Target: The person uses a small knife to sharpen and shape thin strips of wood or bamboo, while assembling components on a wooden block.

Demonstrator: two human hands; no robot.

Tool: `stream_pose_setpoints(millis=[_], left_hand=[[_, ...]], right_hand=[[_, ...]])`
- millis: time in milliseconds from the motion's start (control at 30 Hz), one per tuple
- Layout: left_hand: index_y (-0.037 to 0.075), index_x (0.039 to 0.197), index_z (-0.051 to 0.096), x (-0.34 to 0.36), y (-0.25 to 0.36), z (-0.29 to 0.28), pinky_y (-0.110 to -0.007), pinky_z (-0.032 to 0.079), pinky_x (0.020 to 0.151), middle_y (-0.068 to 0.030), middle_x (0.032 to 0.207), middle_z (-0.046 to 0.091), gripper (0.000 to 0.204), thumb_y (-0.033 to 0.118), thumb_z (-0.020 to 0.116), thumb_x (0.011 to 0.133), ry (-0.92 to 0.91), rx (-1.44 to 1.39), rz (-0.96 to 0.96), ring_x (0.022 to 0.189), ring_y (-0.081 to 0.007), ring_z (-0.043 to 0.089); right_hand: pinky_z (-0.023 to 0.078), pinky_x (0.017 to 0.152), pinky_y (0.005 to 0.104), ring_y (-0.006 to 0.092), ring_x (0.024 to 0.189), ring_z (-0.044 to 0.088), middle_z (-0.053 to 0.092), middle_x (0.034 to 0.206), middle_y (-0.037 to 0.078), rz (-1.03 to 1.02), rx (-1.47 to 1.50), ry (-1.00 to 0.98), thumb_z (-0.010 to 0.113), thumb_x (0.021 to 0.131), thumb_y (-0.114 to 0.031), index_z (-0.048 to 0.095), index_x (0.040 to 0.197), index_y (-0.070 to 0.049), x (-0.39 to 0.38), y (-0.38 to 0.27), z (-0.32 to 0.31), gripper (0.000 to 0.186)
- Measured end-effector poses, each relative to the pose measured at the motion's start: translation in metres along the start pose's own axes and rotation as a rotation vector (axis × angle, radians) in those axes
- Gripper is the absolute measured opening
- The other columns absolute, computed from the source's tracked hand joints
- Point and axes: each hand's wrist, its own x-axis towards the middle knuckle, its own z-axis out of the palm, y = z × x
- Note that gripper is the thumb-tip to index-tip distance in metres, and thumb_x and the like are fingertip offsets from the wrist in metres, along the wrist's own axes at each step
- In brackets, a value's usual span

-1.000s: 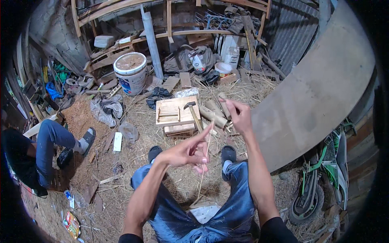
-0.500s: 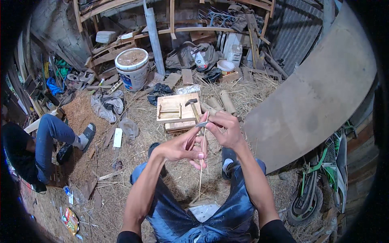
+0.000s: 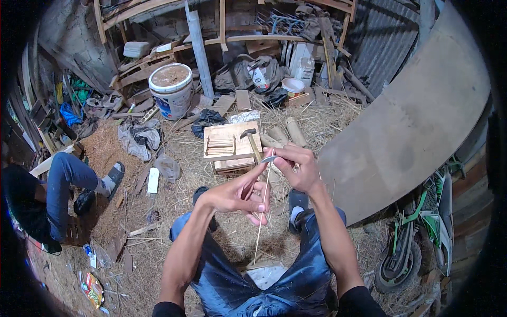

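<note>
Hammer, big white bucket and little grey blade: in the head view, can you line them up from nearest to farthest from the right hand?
From the right hand:
1. Little grey blade: at its fingertips.
2. Hammer: ahead, to its left.
3. Big white bucket: much farther ahead and left.

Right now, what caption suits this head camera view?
Bare left hand and right hand hold a thin pale stick and small grey blade above straw-covered ground.
</note>
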Motion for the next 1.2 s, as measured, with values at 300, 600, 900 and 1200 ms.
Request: stream_pose_setpoints(millis=[300, 600, 900, 1200], left_hand=[[0.036, 0.143, -0.017, -0.007, 0.008, 0.0, -0.038, 0.059, 0.071, -0.0127, 0.092, 0.056, 0.102, -0.005, 0.057, 0.085, -0.086, 0.043, -0.099, 0.084, -0.026, 0.065], [0.039, 0.141, -0.019, -0.005, 0.007, -0.003, -0.04, 0.059, 0.069, -0.0134, 0.091, 0.057, 0.108, -0.009, 0.059, 0.083, 0.006, 0.007, -0.027, 0.082, -0.0272, 0.065], [0.038, 0.143, -0.014, -0.001, 0.003, 0.001, -0.042, 0.059, 0.072, -0.0132, 0.093, 0.055, 0.102, -0.007, 0.057, 0.085, 0.018, -0.031, -0.036, 0.084, -0.0284, 0.065], [0.034, 0.144, -0.015, -0.003, 0.005, -0.004, -0.041, 0.059, 0.073, -0.0145, 0.092, 0.055, 0.101, -0.007, 0.057, 0.085, 0.044, -0.02, -0.069, 0.085, -0.0288, 0.064]], right_hand=[[0.045, 0.062, 0.031, 0.0208, 0.067, 0.06, 0.067, 0.078, 0.014, 0.088, -0.026, 0.076, 0.061, 0.087, -0.019, 0.069, 0.101, -0.002, 0.005, 0.016, -0.003, 0.023], [0.047, 0.062, 0.0301, 0.0194, 0.07, 0.062, 0.068, 0.084, 0.015, 0.146, 0.027, 0.092, 0.059, 0.088, -0.018, 0.069, 0.1, -0.002, 0.001, -0.001, -0.01, 0.023], [0.045, 0.06, 0.0353, 0.0272, 0.063, 0.058, 0.062, 0.072, 0.013, -0.01, -0.03, -0.019, 0.066, 0.08, -0.018, 0.068, 0.086, 0.001, 0.0, -0.006, -0.002, 0.02], [0.047, 0.066, 0.0339, 0.026, 0.065, 0.06, 0.066, 0.077, 0.015, -0.02, -0.118, 0.04, 0.065, 0.082, -0.021, 0.07, 0.096, -0.003, 0.006, -0.003, -0.005, 0.023]])
